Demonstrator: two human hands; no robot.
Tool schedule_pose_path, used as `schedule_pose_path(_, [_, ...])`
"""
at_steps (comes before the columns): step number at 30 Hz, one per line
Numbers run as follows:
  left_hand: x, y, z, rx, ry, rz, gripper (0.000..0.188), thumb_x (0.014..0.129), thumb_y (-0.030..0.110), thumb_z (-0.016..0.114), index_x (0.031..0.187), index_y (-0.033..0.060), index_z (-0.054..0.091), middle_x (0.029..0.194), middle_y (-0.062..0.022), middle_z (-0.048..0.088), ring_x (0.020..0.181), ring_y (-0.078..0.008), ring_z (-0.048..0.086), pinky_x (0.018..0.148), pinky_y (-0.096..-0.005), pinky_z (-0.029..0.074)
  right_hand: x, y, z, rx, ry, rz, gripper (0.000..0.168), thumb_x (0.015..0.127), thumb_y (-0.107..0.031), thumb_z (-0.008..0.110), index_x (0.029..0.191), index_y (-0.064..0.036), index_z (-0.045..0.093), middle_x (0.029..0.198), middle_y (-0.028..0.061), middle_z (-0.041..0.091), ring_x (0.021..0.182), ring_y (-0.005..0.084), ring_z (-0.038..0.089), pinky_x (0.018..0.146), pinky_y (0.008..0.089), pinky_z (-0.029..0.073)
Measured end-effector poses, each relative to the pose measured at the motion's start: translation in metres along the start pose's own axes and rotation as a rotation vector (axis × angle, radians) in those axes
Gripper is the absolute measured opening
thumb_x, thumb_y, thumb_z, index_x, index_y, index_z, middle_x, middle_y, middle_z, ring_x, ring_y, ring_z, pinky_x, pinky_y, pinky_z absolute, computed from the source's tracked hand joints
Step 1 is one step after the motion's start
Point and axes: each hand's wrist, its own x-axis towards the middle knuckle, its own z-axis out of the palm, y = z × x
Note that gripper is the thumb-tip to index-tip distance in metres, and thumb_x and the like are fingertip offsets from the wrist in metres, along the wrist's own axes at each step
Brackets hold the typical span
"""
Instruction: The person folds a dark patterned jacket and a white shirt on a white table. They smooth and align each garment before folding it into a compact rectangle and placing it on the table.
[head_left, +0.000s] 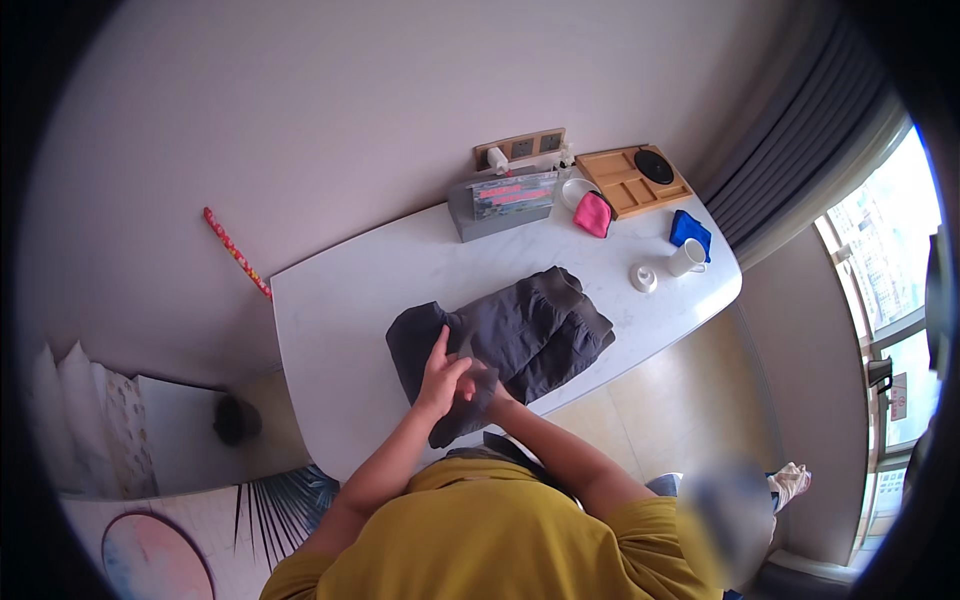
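A pair of dark grey trousers with a ribbed elastic waistband lies folded on the white table in front of me. The waistband points away to the right. My left hand rests at the near left part of the fabric, its index finger stretched out along the cloth and its thumb held apart. My right hand is beside it, partly covered by a loose end of dark fabric. Its fingers are blurred and mostly hidden, so its grip does not show.
Along the wall stand a grey box, a wooden compartment tray and a pink cloth pouch. A white mug, its lid and a blue cloth sit near the right end. A black bin is at left.
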Motion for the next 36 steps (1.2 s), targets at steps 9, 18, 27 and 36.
schedule_pose_path(9, [0.038, -0.050, 0.055, 0.779, 0.155, -0.050, 0.091, 0.083, 0.007, 0.054, 0.147, 0.0115, -0.012, 0.065, -0.0108, 0.058, 0.051, -0.0230, 0.060, 0.046, -0.0338, 0.051, -0.109, -0.062, -0.168, -1.036, 0.980, -0.303, 0.031, 0.072, -0.016, 0.065, 0.103, -0.011, 0.066, 0.114, 0.0149, 0.058, 0.113, 0.0339, 0.051, 0.092, 0.0475, 0.039])
schedule_pose_path(18, [0.061, -0.067, 0.080, 1.459, 0.403, -0.059, 0.096, 0.079, 0.024, 0.057, 0.143, -0.0057, -0.009, 0.077, -0.0250, 0.065, 0.067, -0.0415, 0.063, 0.064, -0.0481, 0.052, -0.062, -0.070, -0.310, -0.380, 0.730, 0.664, 0.104, 0.065, -0.078, 0.060, 0.121, 0.010, 0.053, 0.119, 0.0273, 0.058, 0.116, 0.0347, 0.054, 0.096, 0.0376, 0.043])
schedule_pose_path(27, [0.045, -0.039, 0.095, 1.587, 0.352, -0.343, 0.106, 0.073, 0.026, 0.060, 0.144, -0.0037, -0.013, 0.086, -0.0198, 0.067, 0.072, -0.0362, 0.066, 0.067, -0.0436, 0.053, -0.054, -0.084, -0.313, -0.018, 0.282, 0.721, 0.098, 0.067, -0.077, 0.061, 0.131, -0.003, 0.049, 0.128, 0.0170, 0.053, 0.118, 0.0309, 0.051, 0.096, 0.0464, 0.041])
schedule_pose_path(36, [0.040, -0.027, 0.091, 1.667, 0.227, -0.461, 0.107, 0.075, 0.031, 0.063, 0.143, -0.0057, -0.012, 0.092, -0.0194, 0.068, 0.078, -0.0326, 0.067, 0.069, -0.0398, 0.054, -0.052, -0.106, -0.286, -0.304, 0.369, 0.748, 0.079, 0.076, -0.065, 0.063, 0.131, -0.009, 0.050, 0.128, 0.0138, 0.053, 0.119, 0.0266, 0.050, 0.101, 0.0380, 0.038])
